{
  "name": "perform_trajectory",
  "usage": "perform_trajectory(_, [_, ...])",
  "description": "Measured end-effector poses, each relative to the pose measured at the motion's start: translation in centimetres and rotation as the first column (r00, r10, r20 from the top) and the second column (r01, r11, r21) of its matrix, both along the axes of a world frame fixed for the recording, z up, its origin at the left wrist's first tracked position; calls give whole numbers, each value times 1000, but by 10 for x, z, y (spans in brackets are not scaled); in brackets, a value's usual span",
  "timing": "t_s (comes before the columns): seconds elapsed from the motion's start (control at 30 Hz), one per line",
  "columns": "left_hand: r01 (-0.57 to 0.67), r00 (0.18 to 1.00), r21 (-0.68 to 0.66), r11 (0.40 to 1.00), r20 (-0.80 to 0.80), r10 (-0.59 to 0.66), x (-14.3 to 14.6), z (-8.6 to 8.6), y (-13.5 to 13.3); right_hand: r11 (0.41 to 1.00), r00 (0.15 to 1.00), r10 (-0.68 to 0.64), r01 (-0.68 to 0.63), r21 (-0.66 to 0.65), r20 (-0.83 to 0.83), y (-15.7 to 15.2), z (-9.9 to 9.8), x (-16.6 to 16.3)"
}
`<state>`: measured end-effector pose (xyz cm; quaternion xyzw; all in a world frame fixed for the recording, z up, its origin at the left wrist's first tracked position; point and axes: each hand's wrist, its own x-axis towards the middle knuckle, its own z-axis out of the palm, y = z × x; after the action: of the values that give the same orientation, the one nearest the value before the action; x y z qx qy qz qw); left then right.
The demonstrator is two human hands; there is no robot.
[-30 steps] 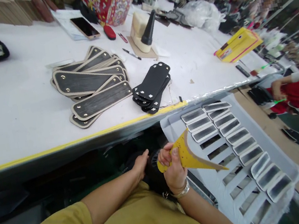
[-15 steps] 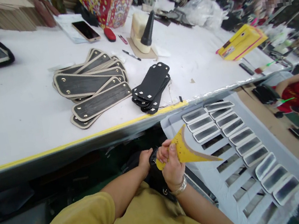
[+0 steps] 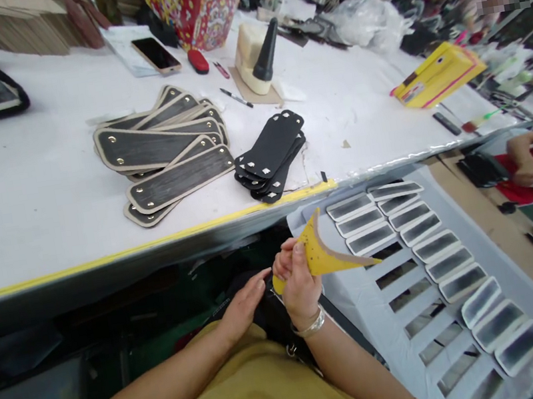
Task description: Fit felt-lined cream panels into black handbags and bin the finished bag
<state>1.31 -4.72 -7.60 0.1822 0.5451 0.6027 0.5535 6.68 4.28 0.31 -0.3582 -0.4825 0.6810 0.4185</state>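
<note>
My right hand [image 3: 300, 285] is closed around the narrow end of a yellow curled piece [image 3: 325, 256], with small dark specks and a brownish edge. Its wide end flares to the right; I cannot tell its exact kind. My left hand [image 3: 245, 305] is beside it, fingers stretched out and together, with nothing visible in it. Its fingertips are close to a black item [image 3: 267, 324] at my lap, partly hidden by the hands. On the table ahead lie a pile of dark panels with pale rims [image 3: 182, 180] and metal eyelets, and a stack of black strips [image 3: 272, 148].
The white table [image 3: 66, 211] has a yellow-taped front edge. A grey tray [image 3: 364, 305] at the right carries rows of pale-rimmed panels [image 3: 436, 247]. Farther back are a phone [image 3: 156, 55], a black cone [image 3: 266, 51] and a yellow box [image 3: 436, 75]. A co-worker's hand [image 3: 530, 171] is at far right.
My left hand has drawn back to the left and its fingers have straightened out. My right hand has risen slightly with the yellow piece still in it.
</note>
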Motion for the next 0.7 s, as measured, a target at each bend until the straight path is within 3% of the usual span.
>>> perform_trajectory(0.2, [171,973,115,979,135,-186,-15,-1,4,996,998,3,-8,-88,-55,10,-8,1])
perform_trajectory(0.3, [200,952,151,968,205,-229,-18,-3,3,989,994,-3,-12,-145,-105,11,-8,3])
perform_trajectory(0.53, [181,959,90,979,207,-196,-15,3,3,985,986,-10,-19,-173,-164,11,-7,7])
perform_trajectory(0.7, [115,993,-2,993,8,-115,-5,25,6,992,984,11,-33,-118,-179,8,-7,8])
